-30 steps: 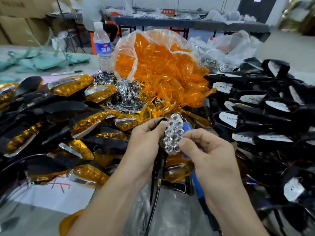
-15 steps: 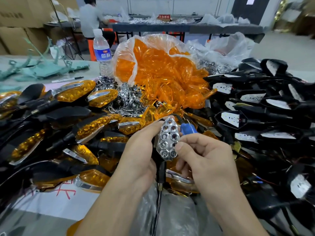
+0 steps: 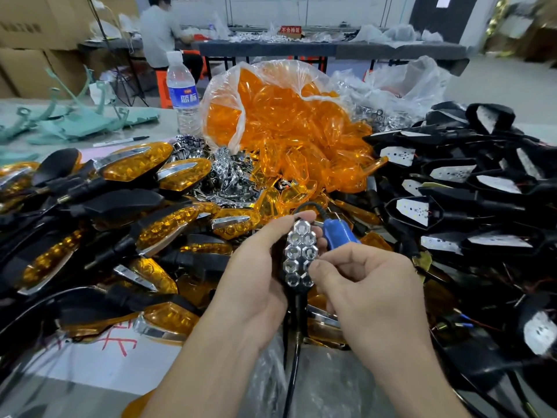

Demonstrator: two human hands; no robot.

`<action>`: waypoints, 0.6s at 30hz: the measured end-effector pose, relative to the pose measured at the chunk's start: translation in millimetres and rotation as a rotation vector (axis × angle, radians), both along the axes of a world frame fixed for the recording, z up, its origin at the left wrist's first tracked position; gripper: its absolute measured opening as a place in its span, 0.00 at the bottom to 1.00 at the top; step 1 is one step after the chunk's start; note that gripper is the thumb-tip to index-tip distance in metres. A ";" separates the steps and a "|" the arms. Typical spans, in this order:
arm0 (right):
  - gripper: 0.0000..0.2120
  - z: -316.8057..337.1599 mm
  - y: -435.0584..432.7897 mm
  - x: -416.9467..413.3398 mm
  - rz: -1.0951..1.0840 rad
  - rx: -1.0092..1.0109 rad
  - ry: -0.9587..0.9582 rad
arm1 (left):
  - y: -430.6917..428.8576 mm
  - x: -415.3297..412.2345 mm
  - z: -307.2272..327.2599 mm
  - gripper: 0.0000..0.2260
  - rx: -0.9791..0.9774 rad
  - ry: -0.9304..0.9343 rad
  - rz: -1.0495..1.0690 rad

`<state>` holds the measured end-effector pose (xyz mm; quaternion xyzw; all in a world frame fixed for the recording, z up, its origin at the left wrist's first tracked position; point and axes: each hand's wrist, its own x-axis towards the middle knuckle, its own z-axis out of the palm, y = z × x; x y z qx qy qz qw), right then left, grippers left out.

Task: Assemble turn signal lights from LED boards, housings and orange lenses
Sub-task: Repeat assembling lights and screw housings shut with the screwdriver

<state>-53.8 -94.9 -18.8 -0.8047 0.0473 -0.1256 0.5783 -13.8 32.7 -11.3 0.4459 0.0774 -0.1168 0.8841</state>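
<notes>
The thumb and forefinger of our right hand (image 3: 370, 294) pinch the lower edge of the chrome reflector (image 3: 301, 254) and press it into the black housing (image 3: 297, 304). Our left hand (image 3: 256, 285) grips that housing, with its thumb on the reflector's top end. We judge this unit mid-build: the reflector is going in and it has no orange lens yet.

A blue tool handle (image 3: 337, 236) pokes out just beyond the right hand; we cannot tell whether that hand holds it.

Further out:
- finished lights (image 3: 135, 167) are heaped along the left side of the table (image 3: 167, 132);
- housings with LED boards (image 3: 416, 211) wait along its right edge;
- loose reflectors (image 3: 229, 173) and the bag of orange lenses (image 3: 286, 125) sit toward the far edge.

Many units are done, and many are left.
</notes>
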 end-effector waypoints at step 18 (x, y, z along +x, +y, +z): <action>0.10 1.5 8.8 -8.2 -0.086 -0.119 -0.174 | 2.3 -3.1 -5.7 0.17 0.050 -0.162 -0.065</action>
